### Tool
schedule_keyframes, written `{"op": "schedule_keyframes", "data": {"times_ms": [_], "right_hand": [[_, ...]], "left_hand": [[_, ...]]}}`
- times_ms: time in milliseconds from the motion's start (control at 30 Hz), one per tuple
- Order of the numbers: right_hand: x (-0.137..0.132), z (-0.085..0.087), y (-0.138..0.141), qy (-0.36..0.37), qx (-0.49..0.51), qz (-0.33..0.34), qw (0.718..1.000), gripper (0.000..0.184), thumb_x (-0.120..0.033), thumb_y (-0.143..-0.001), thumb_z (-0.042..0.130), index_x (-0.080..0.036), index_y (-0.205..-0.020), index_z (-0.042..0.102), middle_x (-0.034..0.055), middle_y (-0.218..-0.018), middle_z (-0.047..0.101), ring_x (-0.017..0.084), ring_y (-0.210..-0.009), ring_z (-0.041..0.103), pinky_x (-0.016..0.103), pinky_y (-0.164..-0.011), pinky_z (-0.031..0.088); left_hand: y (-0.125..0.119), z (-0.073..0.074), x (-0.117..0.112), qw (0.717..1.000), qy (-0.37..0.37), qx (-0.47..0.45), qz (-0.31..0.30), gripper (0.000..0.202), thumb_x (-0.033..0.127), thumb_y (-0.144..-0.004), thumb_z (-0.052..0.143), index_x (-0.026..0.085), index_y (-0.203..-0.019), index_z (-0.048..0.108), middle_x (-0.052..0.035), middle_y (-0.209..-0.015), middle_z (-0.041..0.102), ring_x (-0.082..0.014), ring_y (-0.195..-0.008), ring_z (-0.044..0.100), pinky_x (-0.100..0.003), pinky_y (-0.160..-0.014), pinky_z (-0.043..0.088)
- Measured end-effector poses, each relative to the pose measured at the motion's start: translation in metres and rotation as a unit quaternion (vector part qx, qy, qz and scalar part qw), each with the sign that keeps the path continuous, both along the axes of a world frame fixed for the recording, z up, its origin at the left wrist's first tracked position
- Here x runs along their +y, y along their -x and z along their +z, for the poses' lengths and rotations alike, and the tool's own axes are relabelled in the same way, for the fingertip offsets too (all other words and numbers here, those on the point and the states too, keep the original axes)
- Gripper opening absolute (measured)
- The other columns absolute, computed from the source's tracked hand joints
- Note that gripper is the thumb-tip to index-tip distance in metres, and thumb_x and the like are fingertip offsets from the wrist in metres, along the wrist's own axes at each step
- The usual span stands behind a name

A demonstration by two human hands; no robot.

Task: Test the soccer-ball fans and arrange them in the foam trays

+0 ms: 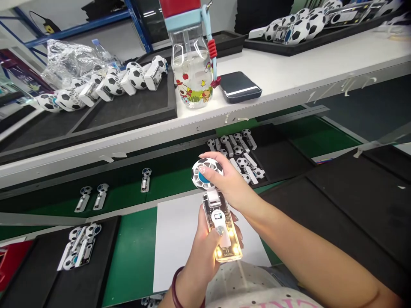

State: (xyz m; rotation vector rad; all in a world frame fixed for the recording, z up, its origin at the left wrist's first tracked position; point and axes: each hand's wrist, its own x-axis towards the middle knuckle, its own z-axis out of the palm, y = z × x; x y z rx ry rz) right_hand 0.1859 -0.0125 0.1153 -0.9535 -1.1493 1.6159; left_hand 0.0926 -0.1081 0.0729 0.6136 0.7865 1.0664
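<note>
I hold a small hand-held fan (215, 201) with a football-patterned round head and a clear handle that glows yellow at its lower end. My left hand (201, 252) is wrapped round the handle from below, thumb pressed on its front. My right hand (229, 182) grips the round head from the right, fingers curled over its top. The fan hangs above a white sheet (175, 239) on the green bench.
Several more football fans lie on a black tray (247, 164) behind, on the green belt (96, 197) and on a tray at lower left (78, 250). The white shelf (289, 77) above carries a clear water bottle (192, 68), a dark box (240, 87) and trays of fans (109, 83).
</note>
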Motion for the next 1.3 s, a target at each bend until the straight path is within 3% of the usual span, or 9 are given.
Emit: {"op": "schedule_keyframes", "data": {"times_ms": [533, 633, 733, 867, 933, 1067, 1300], "right_hand": [[0.003, -0.003, -0.004, -0.010, -0.011, -0.005, 1.000, 0.036, -0.041, -0.079, 0.063, -0.030, -0.110, 0.052, -0.0012, -0.093, 0.060, 0.016, -0.079, 0.059, 0.029, -0.071, 0.047], [0.002, -0.004, -0.005, 0.040, 0.057, 0.017, 0.997, 0.054, -0.040, -0.075, 0.067, -0.034, -0.122, 0.042, -0.0015, -0.095, 0.061, 0.015, -0.077, 0.061, 0.029, -0.072, 0.048], [-0.002, -0.007, -0.009, 0.127, 0.155, 0.085, 0.976, 0.078, -0.031, -0.071, 0.073, -0.035, -0.134, 0.026, -0.0008, -0.102, 0.061, 0.014, -0.082, 0.063, 0.030, -0.077, 0.049], [-0.005, -0.019, -0.017, 0.182, 0.162, 0.243, 0.939, 0.053, -0.030, -0.070, 0.073, -0.015, -0.116, 0.053, 0.0068, -0.095, 0.066, 0.017, -0.086, 0.063, 0.028, -0.078, 0.049], [-0.005, -0.026, -0.021, 0.194, 0.171, 0.301, 0.918, 0.040, -0.032, -0.070, 0.071, -0.013, -0.104, 0.061, 0.0087, -0.093, 0.067, 0.018, -0.085, 0.063, 0.030, -0.077, 0.050], [-0.006, -0.035, -0.022, 0.191, 0.192, 0.292, 0.917, 0.022, -0.028, -0.070, 0.068, -0.013, -0.086, 0.065, 0.0077, -0.087, 0.067, 0.020, -0.088, 0.063, 0.030, -0.076, 0.050], [-0.008, -0.038, -0.021, 0.205, 0.202, 0.273, 0.918, 0.016, -0.027, -0.072, 0.063, -0.015, -0.082, 0.062, 0.0048, -0.080, 0.065, 0.022, -0.088, 0.062, 0.032, -0.072, 0.050]], "left_hand": [[0.001, -0.002, 0.001, 1.000, -0.021, -0.016, -0.013, 0.047, 0.040, -0.072, 0.064, 0.025, -0.110, 0.039, -0.0043, -0.098, 0.055, -0.0168, -0.072, 0.058, -0.032, -0.060, 0.049], [0.001, -0.001, 0.000, 1.000, -0.026, -0.015, -0.003, 0.048, 0.038, -0.072, 0.066, 0.025, -0.110, 0.039, -0.0038, -0.096, 0.055, -0.0161, -0.072, 0.058, -0.029, -0.059, 0.048], [0.001, -0.001, 0.000, 0.999, -0.032, -0.022, 0.005, 0.047, 0.039, -0.073, 0.066, 0.024, -0.110, 0.040, -0.0037, -0.096, 0.056, -0.0156, -0.071, 0.058, -0.030, -0.058, 0.048], [0.002, -0.007, 0.002, 0.997, -0.065, -0.034, -0.015, 0.056, 0.048, -0.069, 0.067, 0.022, -0.110, 0.039, -0.0041, -0.085, 0.058, -0.0151, -0.061, 0.057, -0.028, -0.051, 0.046], [0.003, -0.011, 0.002, 0.997, -0.066, -0.013, -0.031, 0.060, 0.048, -0.068, 0.068, 0.021, -0.112, 0.038, -0.0032, -0.078, 0.059, -0.0151, -0.059, 0.057, -0.027, -0.050, 0.046], [0.004, -0.014, 0.002, 0.998, -0.041, 0.016, -0.043, 0.074, 0.048, -0.067, 0.071, 0.021, -0.122, 0.028, -0.0046, -0.078, 0.061, -0.0171, -0.060, 0.059, -0.028, -0.051, 0.046], [0.000, -0.008, 0.000, 0.999, -0.022, 0.020, -0.030, 0.087, 0.049, -0.067, 0.069, 0.021, -0.131, 0.017, -0.0038, -0.071, 0.061, -0.0177, -0.058, 0.058, -0.028, -0.052, 0.045]]}}
